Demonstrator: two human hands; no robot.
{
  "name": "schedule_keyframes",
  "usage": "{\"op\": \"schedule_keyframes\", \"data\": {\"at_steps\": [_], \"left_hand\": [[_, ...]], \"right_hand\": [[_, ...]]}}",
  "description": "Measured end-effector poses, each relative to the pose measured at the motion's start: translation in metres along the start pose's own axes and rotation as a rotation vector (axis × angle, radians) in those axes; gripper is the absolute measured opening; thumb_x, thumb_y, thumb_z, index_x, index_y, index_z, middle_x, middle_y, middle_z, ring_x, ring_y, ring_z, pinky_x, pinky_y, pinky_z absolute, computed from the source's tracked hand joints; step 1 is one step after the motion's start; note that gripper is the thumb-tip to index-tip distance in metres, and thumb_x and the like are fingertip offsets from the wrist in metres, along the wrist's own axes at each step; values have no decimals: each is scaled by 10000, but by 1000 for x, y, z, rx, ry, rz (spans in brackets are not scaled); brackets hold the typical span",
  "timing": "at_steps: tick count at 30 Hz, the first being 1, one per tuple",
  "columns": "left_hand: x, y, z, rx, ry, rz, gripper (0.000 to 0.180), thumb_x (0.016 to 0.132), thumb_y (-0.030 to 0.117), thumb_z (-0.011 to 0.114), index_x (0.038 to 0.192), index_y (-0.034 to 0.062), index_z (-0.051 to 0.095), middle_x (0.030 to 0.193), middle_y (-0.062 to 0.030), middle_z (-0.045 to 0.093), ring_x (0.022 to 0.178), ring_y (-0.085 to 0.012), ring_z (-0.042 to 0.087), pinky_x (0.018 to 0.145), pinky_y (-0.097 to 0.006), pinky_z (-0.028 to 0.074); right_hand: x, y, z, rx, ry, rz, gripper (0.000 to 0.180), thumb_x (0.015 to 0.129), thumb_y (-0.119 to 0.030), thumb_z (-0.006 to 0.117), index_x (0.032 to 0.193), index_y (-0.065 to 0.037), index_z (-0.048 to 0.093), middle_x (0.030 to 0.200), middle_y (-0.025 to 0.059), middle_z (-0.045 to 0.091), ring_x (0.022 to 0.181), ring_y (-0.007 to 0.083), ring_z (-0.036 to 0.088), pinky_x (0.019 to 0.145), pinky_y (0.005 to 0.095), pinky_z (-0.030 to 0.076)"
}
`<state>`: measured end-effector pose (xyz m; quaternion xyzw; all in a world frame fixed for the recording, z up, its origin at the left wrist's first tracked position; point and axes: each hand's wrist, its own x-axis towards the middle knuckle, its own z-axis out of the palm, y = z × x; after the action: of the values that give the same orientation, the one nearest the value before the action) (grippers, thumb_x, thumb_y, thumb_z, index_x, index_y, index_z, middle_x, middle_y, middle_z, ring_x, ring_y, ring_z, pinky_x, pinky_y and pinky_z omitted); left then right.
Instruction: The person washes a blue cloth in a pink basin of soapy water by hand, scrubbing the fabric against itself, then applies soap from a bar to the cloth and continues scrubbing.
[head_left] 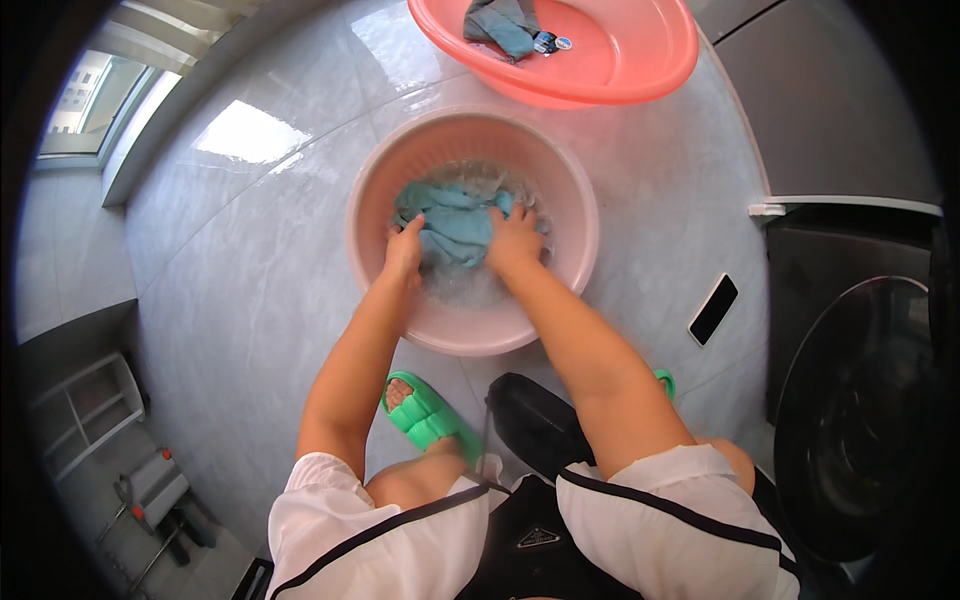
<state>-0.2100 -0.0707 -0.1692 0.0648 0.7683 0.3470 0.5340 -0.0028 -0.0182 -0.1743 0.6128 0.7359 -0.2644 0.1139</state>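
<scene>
A wet teal cloth lies bunched in the sudsy water of a pale pink basin on the floor in front of me. My left hand is closed on the cloth's left edge, thumb on top, its other fingers partly hidden. On the right side, my right hand grips the same cloth, with the fingers bent into it at the waterline. The cloth is spread between both hands, its lower folds partly under water.
A larger coral-pink basin beyond holds a grey and teal cloth. A phone lies on the tiled floor to the right, beside a dark front-loading washing machine. A white rack stands at left. Green slippers are on my feet.
</scene>
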Motion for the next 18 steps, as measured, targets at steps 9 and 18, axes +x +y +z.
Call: {"op": "schedule_keyframes", "data": {"at_steps": [9,18], "left_hand": [[26,-3,-39,-490,-579,-262,528,1092,549,654,1349,88,671,1226,-185,739,1153,-367,738,1033,-555,593],[4,-28,30,-753,-466,-200,366,1105,298,631,1355,40,704,1275,-173,783,1170,-338,772,1063,-512,620]], "right_hand": [[-91,-75,-54,998,98,-652,394,727,-118,766,1115,-62,800,1149,172,767,1122,430,732,976,501,584],[-51,-44,-46,724,250,-268,315,878,-287,742,1166,-176,805,1180,167,795,1131,447,750,1006,545,584]]}}
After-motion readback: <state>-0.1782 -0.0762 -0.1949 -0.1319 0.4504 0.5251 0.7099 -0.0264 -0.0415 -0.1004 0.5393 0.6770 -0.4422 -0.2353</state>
